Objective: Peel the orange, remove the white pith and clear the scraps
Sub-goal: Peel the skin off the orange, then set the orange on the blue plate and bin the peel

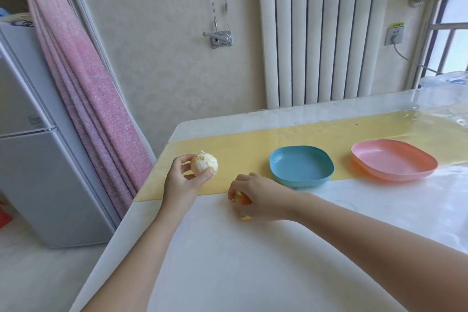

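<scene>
White tabletop: left hand grips the peeled orange near its left edge; right hand curls over peel scraps, blue plate close beside.

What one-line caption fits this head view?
Left hand holds the peeled orange while the right hand gathers peel scraps on the table, near a blue plate and a pink plate.

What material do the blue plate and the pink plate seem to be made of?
Blue plate: probably plastic, smooth matte, uniform colour, thick rounded rim. Pink plate: likely the same plastic, slightly glossy; its rim catches the light.
</scene>
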A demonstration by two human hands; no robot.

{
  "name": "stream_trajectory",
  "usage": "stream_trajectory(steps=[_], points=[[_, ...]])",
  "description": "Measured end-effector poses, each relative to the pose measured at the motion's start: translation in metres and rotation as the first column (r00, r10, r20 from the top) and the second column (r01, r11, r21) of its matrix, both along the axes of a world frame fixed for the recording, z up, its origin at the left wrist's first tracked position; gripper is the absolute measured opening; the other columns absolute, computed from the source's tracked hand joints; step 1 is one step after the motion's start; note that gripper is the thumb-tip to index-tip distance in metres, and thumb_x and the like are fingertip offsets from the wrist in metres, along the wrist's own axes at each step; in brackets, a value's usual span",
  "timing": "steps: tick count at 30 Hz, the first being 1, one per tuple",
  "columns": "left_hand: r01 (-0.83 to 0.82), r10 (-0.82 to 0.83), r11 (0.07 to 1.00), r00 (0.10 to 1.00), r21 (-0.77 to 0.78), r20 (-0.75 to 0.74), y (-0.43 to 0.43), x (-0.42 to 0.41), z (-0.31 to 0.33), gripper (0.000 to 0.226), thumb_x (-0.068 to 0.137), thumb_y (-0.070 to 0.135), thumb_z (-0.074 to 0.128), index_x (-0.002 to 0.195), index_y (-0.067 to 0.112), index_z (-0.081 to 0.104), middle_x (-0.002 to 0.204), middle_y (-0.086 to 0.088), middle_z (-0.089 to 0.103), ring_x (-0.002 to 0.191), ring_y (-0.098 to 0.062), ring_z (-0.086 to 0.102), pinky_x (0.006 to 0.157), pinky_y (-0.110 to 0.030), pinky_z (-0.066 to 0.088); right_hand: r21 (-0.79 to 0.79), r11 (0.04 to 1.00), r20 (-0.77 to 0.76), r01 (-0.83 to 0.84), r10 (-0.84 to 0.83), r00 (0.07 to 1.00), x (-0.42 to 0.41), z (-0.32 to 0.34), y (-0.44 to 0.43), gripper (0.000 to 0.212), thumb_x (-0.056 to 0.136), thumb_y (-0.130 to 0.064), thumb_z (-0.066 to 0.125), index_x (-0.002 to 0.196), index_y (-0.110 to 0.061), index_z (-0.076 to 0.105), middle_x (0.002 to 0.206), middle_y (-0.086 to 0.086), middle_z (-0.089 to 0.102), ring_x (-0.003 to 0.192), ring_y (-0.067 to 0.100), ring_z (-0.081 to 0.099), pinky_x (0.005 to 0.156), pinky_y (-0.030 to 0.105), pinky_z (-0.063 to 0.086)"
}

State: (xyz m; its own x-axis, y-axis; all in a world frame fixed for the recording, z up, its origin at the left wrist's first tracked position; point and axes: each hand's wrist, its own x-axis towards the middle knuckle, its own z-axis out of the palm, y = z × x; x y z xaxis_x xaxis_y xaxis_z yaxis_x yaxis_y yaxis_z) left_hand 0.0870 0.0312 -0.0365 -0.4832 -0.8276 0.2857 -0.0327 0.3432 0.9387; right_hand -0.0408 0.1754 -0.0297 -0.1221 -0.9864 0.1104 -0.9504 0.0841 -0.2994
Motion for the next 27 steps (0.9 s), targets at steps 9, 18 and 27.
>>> stream_trajectory(steps=[9,18,27], points=[[0.292,-0.270,0.954,0.933,-0.063,0.240,0.026,-0.025,0.033,0.061,0.048,0.041,0.081,0.103,0.034,0.055,0.108,0.010,0.063,0.078,-0.006,0.065,0.065,-0.013,0.049,-0.128,0.986,-0.001,-0.110,0.111,0.994,-0.014,-0.007,0.080,0.036,0.090,-0.047,0.056,0.119,-0.024,0.057,0.118,-0.009,0.053,0.111,0.008,0.042,0.094,0.018,0.036],[0.558,-0.264,0.767,0.725,-0.317,0.637,0.060,-0.117,0.073,0.053,0.070,0.014,0.078,0.117,0.023,0.054,0.113,0.004,0.056,0.088,-0.011,0.058,0.069,-0.017,0.044,-0.217,0.943,0.089,0.253,-0.239,0.967,-0.051,-0.008,0.125,0.026,0.097,-0.024,0.048,0.119,-0.024,0.061,0.121,-0.015,0.058,0.099,0.008,0.058,0.078,0.015,0.037],[0.705,-0.150,0.593,0.572,-0.390,0.807,0.073,-0.148,0.047,0.060,0.084,0.007,0.064,0.138,0.026,0.051,0.125,-0.004,0.051,0.111,-0.020,0.055,0.092,-0.029,0.044,-0.146,0.966,0.132,0.212,-0.193,0.972,-0.063,-0.021,0.126,0.035,0.098,-0.024,0.046,0.132,-0.022,0.051,0.133,-0.009,0.053,0.115,0.009,0.052,0.091,0.014,0.036]])
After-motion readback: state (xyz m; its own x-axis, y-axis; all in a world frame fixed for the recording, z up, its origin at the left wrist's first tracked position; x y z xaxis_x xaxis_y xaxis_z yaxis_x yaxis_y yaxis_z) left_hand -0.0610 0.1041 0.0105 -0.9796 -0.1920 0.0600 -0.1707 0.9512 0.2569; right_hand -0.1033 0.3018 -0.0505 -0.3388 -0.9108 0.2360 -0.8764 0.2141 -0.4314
